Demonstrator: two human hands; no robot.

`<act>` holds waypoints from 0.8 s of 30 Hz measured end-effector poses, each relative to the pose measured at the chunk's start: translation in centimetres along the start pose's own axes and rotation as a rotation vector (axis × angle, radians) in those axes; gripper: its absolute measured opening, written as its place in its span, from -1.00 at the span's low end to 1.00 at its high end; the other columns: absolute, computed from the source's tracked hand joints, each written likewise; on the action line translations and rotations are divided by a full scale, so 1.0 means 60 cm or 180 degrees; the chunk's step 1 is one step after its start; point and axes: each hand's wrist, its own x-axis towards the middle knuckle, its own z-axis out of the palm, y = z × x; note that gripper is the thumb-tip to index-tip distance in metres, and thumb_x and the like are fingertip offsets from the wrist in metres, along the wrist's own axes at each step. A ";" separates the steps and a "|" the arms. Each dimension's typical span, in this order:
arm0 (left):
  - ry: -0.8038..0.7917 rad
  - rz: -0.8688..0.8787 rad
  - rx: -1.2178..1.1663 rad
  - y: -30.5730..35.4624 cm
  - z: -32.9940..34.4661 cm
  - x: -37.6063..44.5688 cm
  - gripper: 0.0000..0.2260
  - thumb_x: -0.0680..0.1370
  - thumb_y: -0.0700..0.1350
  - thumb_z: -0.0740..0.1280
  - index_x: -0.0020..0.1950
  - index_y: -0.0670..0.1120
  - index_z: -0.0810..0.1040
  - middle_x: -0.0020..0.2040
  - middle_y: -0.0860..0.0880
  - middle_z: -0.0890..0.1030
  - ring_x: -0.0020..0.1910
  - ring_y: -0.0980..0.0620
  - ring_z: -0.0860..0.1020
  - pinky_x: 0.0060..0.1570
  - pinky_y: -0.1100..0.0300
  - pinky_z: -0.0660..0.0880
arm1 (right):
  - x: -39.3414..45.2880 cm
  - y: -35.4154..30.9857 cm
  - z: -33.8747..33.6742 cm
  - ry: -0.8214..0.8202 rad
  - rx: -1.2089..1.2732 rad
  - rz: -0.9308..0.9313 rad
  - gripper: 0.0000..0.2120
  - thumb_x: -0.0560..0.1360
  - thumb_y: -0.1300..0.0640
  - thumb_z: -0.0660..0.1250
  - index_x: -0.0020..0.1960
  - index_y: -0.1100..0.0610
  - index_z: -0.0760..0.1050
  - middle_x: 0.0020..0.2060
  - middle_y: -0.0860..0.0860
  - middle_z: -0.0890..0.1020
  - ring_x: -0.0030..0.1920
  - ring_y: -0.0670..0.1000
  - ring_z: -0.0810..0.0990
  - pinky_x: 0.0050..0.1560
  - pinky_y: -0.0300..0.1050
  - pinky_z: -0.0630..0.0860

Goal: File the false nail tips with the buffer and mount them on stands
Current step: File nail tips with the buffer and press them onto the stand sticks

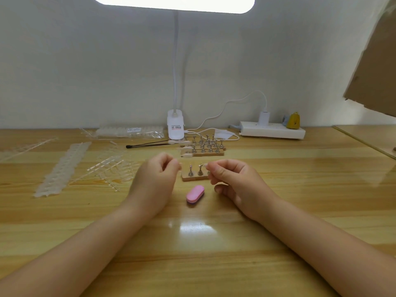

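Note:
A small wooden base (pixel 194 178) with upright metal stands (pixel 190 170) sits between my hands at the table's middle. My right hand (pixel 232 181) is at the base's right end and hides that part of it. Its thumb and forefinger pinch a pale false nail tip (pixel 205 165) beside the second stand. My left hand (pixel 157 175) hovers at the base's left end with its fingers curled; the fingertips are blurred, so I cannot tell whether they hold anything. The pink oval buffer (pixel 195 196) lies flat on the table just in front of the base, untouched.
Further back, two more wooden bases (pixel 205 153) carry several stands, some with nail tips mounted at the left. Clear nail tips and strips (pixel 62 166) are strewn on the left. A clip lamp (pixel 175 127), a black tool (pixel 145 145), a power strip (pixel 272 130) and cardboard (pixel 375 67) are behind.

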 end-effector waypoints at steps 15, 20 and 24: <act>-0.0194 0.0582 0.2895 0.000 -0.001 0.002 -0.59 0.53 0.31 0.06 0.08 0.06 0.48 0.04 0.05 0.50 0.03 0.01 0.46 0.01 0.11 0.35 | 0.009 0.009 -0.010 0.0076 0.0333 0.0097 -0.81 0.34 0.10 0.40 -0.13 0.19 0.63 -0.34 0.02 0.62 -0.34 -0.10 0.53 -0.33 -0.24 0.47; -0.0932 0.1109 0.1907 0.001 0.022 -0.020 -0.67 0.53 0.21 0.25 0.20 0.10 0.54 0.02 0.10 0.50 0.05 0.07 0.45 0.06 0.12 0.39 | 0.011 0.011 -0.007 0.0131 0.0537 -0.0040 -0.74 0.32 0.15 0.40 -0.07 0.29 0.58 -0.35 0.06 0.59 -0.36 -0.10 0.50 -0.39 -0.27 0.48; -0.0075 0.1538 0.0892 -0.002 0.015 -0.012 -0.82 0.57 -0.09 0.33 0.13 -0.08 0.60 -0.06 0.04 0.52 -0.06 0.09 0.49 0.02 0.24 0.42 | 0.012 0.011 -0.007 0.0147 0.0528 -0.0005 -0.73 0.32 0.14 0.41 -0.06 0.29 0.58 -0.33 0.06 0.59 -0.35 -0.10 0.51 -0.40 -0.28 0.48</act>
